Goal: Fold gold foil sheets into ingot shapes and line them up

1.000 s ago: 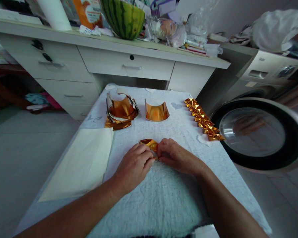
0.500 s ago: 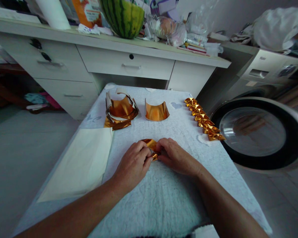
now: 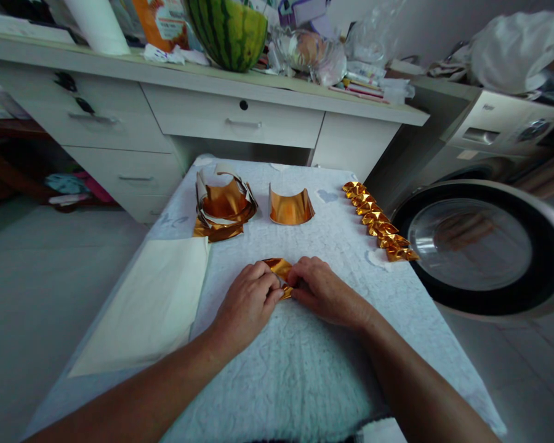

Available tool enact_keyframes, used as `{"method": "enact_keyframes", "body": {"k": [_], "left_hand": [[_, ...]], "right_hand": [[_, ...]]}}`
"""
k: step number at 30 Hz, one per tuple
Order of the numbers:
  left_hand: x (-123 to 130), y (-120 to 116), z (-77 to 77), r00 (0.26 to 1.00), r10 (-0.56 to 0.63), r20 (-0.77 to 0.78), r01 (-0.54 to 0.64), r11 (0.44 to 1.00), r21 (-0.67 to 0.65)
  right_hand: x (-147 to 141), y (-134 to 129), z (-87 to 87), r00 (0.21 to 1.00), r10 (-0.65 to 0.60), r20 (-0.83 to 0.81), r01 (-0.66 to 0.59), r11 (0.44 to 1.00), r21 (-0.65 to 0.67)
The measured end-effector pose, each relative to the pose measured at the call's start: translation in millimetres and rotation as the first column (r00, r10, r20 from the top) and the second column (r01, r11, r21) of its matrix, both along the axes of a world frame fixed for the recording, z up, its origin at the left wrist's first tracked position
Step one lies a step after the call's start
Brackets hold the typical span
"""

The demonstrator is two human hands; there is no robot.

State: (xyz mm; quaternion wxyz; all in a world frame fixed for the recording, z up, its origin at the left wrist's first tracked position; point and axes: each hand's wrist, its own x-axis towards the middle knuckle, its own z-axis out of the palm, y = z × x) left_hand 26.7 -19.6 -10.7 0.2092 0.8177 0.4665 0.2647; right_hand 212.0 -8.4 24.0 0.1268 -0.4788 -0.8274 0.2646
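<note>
A partly folded sheet of shiny gold foil paper (image 3: 279,268) lies at the middle of the cloth-covered table. My left hand (image 3: 252,295) pinches its left side, fingers closed on it. From the right, my right hand (image 3: 321,289) grips the other side, thumb and fingertips pressed to the foil. Fingers hide much of the fold. Beyond them stands a single curved gold foil sheet (image 3: 292,208). A curled stack of gold foil sheets (image 3: 224,203) sits farther left. Folded gold foil pieces (image 3: 377,221) form a nested row along the table's right side.
A pale paper packet (image 3: 143,301) lies on the table's left side. Behind the table is a white desk with drawers (image 3: 240,120), bearing a cut watermelon (image 3: 233,34) and plastic bags. At right, a washing machine's open door (image 3: 480,246) stands close to the table edge.
My right hand has shifted very slightly left on the foil paper. Both hands keep hold of it, and everything else stays in place.
</note>
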Motion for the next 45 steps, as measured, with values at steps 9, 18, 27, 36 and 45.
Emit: {"method": "enact_keyframes", "body": {"k": [9,18,27,36,45], "left_hand": [[-2,0,1.1,0.999,-0.018,0.029,0.019,0.999,-0.032],[-3,-2,-2.1,0.999,-0.019,0.037,0.02,1.0,-0.024],[-3,-2,-2.2,1.0,-0.027,0.01,0.027,0.999,-0.036],[-2,-2,0.1,0.999,-0.026,-0.021,0.025,0.999,-0.037],[-2,-2,-2.0,0.999,-0.028,-0.024,0.027,0.999,-0.04]], "right_hand": [[-6,0,-2.2,0.997,-0.052,0.06,0.052,0.999,0.005],[-8,-2,-4.8,0.992,-0.083,0.091,0.081,0.996,0.024],[-10,-2,-6.9,0.989,-0.102,0.112,0.099,0.995,0.03],[-11,-4,-4.0,0.983,-0.118,0.141,0.114,0.993,0.039],[-9,-2,-17.4,0.988,-0.155,0.028,0.153,0.986,0.062]]}}
